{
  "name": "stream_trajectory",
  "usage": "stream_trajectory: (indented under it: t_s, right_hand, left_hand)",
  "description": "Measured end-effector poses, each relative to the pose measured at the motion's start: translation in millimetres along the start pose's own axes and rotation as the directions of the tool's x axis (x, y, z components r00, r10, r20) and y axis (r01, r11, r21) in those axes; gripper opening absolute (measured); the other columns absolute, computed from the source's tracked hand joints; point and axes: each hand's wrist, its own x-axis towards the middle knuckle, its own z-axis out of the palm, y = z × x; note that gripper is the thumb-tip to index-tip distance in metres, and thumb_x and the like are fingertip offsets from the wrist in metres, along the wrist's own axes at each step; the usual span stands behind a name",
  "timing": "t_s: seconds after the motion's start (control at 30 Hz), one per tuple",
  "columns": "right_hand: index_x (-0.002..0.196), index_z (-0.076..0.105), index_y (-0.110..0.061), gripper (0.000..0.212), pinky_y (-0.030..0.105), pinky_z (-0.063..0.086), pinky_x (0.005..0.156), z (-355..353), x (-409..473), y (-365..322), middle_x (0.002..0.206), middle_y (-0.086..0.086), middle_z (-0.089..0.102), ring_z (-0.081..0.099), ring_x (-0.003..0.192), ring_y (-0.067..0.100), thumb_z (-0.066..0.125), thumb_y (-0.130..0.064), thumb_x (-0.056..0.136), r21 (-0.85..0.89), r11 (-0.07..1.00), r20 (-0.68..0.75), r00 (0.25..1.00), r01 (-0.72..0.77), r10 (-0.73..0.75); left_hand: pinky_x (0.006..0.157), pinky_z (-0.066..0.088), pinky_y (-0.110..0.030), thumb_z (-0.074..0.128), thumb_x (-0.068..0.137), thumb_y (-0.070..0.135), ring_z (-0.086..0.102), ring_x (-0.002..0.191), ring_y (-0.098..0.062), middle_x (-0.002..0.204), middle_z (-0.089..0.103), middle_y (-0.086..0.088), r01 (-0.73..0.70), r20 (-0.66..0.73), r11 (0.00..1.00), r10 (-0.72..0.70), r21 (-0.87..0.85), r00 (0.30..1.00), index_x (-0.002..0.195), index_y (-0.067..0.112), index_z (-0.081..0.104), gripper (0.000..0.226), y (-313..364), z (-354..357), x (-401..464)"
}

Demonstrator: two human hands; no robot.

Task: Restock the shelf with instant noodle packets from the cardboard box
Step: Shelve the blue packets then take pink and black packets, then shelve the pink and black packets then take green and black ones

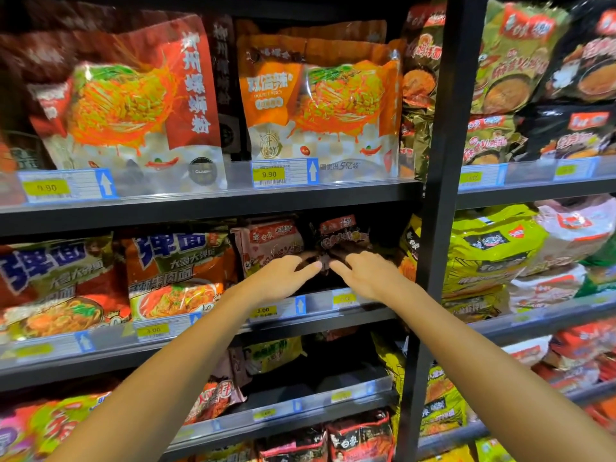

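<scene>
The dark noodle packet (340,243) is standing upright in the dim slot on the middle shelf (333,320), its long axis running top to bottom, its red-printed top edge toward the shelf above and its lower half lost in shadow. I am reaching both hands in at it from below and in front, so the packet is lying straight ahead and slightly above my knuckles.

My left hand (283,273) is coming in from the left with fingers stretched forward and close together, the tips touching or nearly touching the packet's lower front. My right hand (366,273) is mirroring it from the right, fingers extended, tips meeting the same dark wrapper. Whether either thumb is pinching the film from behind I cannot tell; it looks more like pressing and steadying than gripping. Both hands are about equally near, their fingertips almost meeting at the packet's middle.

Just to the left a pink packet (270,245) is leaning beside it, close enough to be touching. To the right the black upright post (440,195) is bounding the slot. The cardboard box is not in view. I judge I am pushing this packet back and squaring it.
</scene>
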Motion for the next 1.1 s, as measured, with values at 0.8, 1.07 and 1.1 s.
stream_trajectory:
  t_s: [0.8, 1.07, 1.1]
  right_hand:
    - [0.146, 0.047, -0.021, 0.056, 0.028, 0.028, 0.115, -15, -288, 64, 0.15, 0.0, 0.046, 0.038, 0.139, 0.016, 0.056, -0.047, 0.097, 0.025, 0.997, -0.167, 0.983, -0.071, 0.074]
    - [0.151, 0.038, -0.026, 0.067, 0.035, 0.027, 0.119, -36, -449, 163, 0.157, -0.005, 0.036, 0.03, 0.143, 0.014, 0.041, -0.064, 0.095, -0.03, 0.96, -0.108, 0.955, -0.28, 0.275]
    - [0.151, 0.036, -0.028, 0.065, 0.035, 0.026, 0.119, -38, -472, 178, 0.157, -0.006, 0.035, 0.028, 0.144, 0.013, 0.043, -0.062, 0.096, -0.026, 0.948, -0.091, 0.945, -0.317, 0.313]
  left_hand:
    - [0.109, 0.039, -0.039, 0.041, 0.096, 0.056, 0.046, 0.133, -0.024, 0.145, 0.051, -0.003, -0.629, -0.061, 0.678, 0.697, 0.382, 0.714, 0.143, 0.019, 0.051, 0.06, 79, 110, -111]
    - [0.097, 0.047, -0.04, 0.047, 0.091, 0.053, 0.061, 0.113, -0.029, 0.123, 0.065, -0.006, -0.781, 0.112, 0.593, 0.777, 0.198, 0.619, 0.122, 0.016, 0.066, 0.052, 191, 239, -155]
    - [0.096, 0.048, -0.039, 0.047, 0.091, 0.052, 0.062, 0.112, -0.029, 0.122, 0.066, -0.006, -0.787, 0.12, 0.59, 0.781, 0.183, 0.613, 0.121, 0.016, 0.066, 0.052, 207, 257, -164]
